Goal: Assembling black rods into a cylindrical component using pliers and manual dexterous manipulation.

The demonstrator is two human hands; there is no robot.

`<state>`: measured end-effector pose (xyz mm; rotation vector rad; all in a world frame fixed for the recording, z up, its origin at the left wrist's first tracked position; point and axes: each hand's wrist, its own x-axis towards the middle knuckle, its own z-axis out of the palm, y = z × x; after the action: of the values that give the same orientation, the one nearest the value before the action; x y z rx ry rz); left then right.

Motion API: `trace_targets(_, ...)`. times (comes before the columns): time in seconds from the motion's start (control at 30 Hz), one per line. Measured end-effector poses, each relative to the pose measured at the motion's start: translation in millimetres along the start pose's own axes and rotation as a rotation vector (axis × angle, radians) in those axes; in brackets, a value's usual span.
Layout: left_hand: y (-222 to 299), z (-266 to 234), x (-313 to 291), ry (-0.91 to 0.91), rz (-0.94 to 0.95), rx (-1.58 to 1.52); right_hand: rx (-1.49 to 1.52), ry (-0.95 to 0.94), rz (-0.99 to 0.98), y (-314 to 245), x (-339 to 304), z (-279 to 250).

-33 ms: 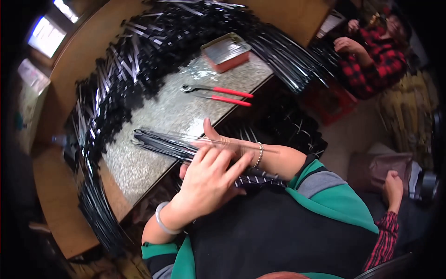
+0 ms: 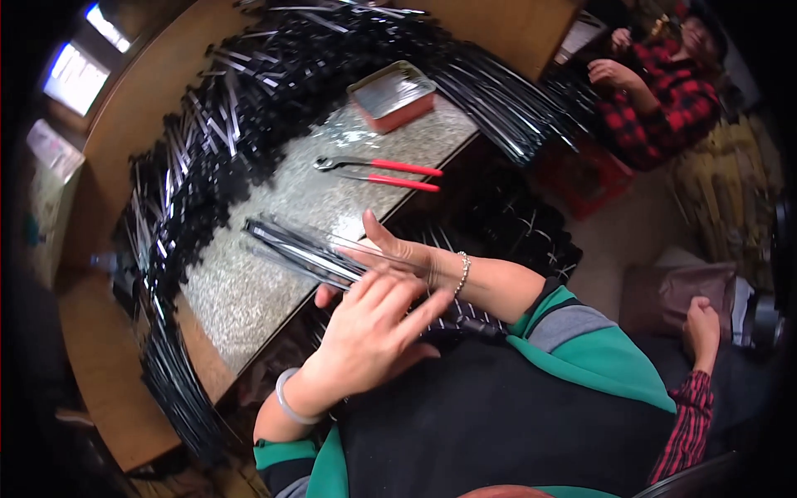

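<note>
A bundle of thin, flat black strips [image 2: 292, 252], some shiny, reaches out over the table edge, its end slightly blurred. My right hand [image 2: 400, 249], beaded bracelet at the wrist, lies palm up under the bundle and holds it; its thumb stands away and a fingertip shows on the other side. My left hand [image 2: 369, 328], below a pale bangle, crosses over the strips with bent fingers closed on them against the right palm. Loose strip ends run faintly above the right wrist. What the left fingertips pinch is partly hidden. Beyond lie red-handled pliers [image 2: 404, 175], touched by neither hand.
A large heap of black strips [image 2: 241, 108] curves round the speckled tabletop [image 2: 228, 307]. A red-sided tin [image 2: 405, 114] stands near it. More dark bundles [image 2: 519, 220] lie below the table edge. A person in a checked shirt [image 2: 664, 124] sits at upper right; another hand [image 2: 703, 332] shows at right.
The bundle's far end has shifted slightly and its strips have fanned a little. My left fingers have moved slightly over it. The whole view has drifted a little.
</note>
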<state>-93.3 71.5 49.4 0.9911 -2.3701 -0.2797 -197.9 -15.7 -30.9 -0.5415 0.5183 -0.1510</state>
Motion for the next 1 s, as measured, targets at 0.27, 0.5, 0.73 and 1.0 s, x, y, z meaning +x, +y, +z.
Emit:
trace_targets(0.27, -6, 17, -66, 0.169, -0.230, -0.195, -0.599, 0.171, -0.500, -81, -85, -60)
trace_targets(0.5, -16, 25, -98, 0.150, -0.390, -0.158, -2.386, 1.243, -0.601, -161, -104, -155)
trace_targets(0.73, -28, 12, -143, 0.348, -0.512, -0.049, -2.276, 1.018, -0.598, -172, -108, -197)
trace_targets(1.0, -88, -107, -312, 0.649, -1.359, 1.097, -2.305, 0.771, -0.804, -106, -71, -95)
